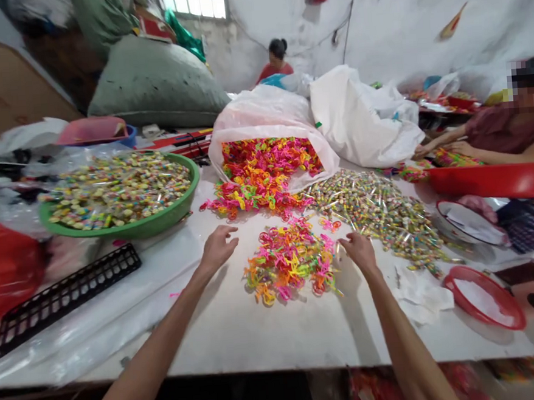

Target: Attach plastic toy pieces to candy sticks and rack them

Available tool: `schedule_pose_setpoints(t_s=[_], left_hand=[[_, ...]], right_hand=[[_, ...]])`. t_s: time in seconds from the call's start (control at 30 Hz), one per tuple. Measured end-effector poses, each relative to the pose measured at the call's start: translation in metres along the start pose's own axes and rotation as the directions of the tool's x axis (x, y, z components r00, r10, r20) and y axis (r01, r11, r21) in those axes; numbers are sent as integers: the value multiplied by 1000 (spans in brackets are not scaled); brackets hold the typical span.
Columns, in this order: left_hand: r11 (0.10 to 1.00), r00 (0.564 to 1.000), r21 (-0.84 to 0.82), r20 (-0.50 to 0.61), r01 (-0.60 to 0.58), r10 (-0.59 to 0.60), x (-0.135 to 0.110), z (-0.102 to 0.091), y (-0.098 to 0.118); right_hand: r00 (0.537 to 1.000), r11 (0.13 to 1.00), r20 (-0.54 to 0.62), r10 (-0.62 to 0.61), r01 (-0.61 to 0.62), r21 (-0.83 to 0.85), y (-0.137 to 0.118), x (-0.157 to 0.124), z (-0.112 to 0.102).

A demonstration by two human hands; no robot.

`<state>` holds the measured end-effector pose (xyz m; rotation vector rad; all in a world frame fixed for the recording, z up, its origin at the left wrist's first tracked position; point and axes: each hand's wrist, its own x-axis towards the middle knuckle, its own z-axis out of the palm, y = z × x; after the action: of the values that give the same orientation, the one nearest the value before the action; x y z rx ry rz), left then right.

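A heap of small pink, orange, yellow and green plastic pieces [292, 259] lies on the white table in front of me. To its left, my left hand [219, 247] hovers with curved fingers apart, holding nothing. My right hand [359, 249] is at the heap's right edge, its fingers loosely bent and apart, with nothing visible in them. Behind the heap, more of the same pieces spill from a white sack [261, 112] lying on its side. Right of the sack spreads a pile of small candy-like pieces in clear wrappers [377, 210].
A green basin [159, 223] full of small wrapped pieces stands left, near a black slotted plastic tray [68, 297]. At right are a red plastic basket [504, 317], crumpled white paper [422, 296] and a white bowl [472, 228]. Co-workers sit at the back and far right.
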<state>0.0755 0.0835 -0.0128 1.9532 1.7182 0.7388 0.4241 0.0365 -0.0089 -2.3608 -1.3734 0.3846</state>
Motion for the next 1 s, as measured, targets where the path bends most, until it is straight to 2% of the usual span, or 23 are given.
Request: schedule_pose_setpoints(t_s=[0.07, 0.13, 0.2, 0.27, 0.33, 0.4, 0.47, 0.53, 0.63, 0.7, 0.77, 0.87, 0.93, 1.0], left_hand=[[996, 994, 69, -94, 63, -57, 32, 2, -4], [989, 987, 106, -129, 105, -91, 57, 9, -5], [985, 987, 120, -114, 125, -112, 71, 18, -6], [985, 989, 113, -82, 128, -119, 73, 25, -9], [989, 991, 84, -62, 124, -119, 65, 30, -12], [992, 991, 35, -62, 123, -121, 52, 31, -17], [991, 989, -36, -74, 128, -131, 36, 29, -21], [982, 983, -125, -101, 139, -152, 20, 27, -25], [943, 965, -292, -154, 161, -212, -1, 23, -26], [887, 951, -428, -162, 173, -264, -13, 20, -23], [799, 944, -571, -117, 189, -307, -23, 16, -18], [635, 950, -738, 25, 227, -310, -39, 10, -6], [548, 955, -797, 112, 252, -276, -53, 5, 5], [403, 947, -863, 228, 304, -227, -68, 2, 17]], right_hand=[[999, 998, 39, 24, -22, -63, 8, 15, 9], [998, 992, 49, 43, -37, -117, 10, 16, 19], [998, 987, 38, 58, -52, -152, 11, 9, 26], [997, 984, 38, 69, -61, -170, 14, 1, 28], [997, 985, 39, 63, -56, -163, 19, -7, 25], [999, 993, -35, 37, -41, -108, 22, -15, 19], [987, 999, -159, 6, 2, 54, 21, -27, 10], [977, 941, -215, -10, 82, 327, 11, -44, 2], [990, 719, -123, -65, 132, 683, -16, -81, -5], [990, 599, -1, -138, 84, 796, -38, -109, -3], [967, 516, 134, -218, -3, 857, -57, -135, 5], [910, 466, 279, -306, -112, 878, -78, -162, 23], [880, 471, 325, -348, -136, 872, -87, -169, 32], [869, 477, 335, -364, -135, 869, -93, -171, 38]])
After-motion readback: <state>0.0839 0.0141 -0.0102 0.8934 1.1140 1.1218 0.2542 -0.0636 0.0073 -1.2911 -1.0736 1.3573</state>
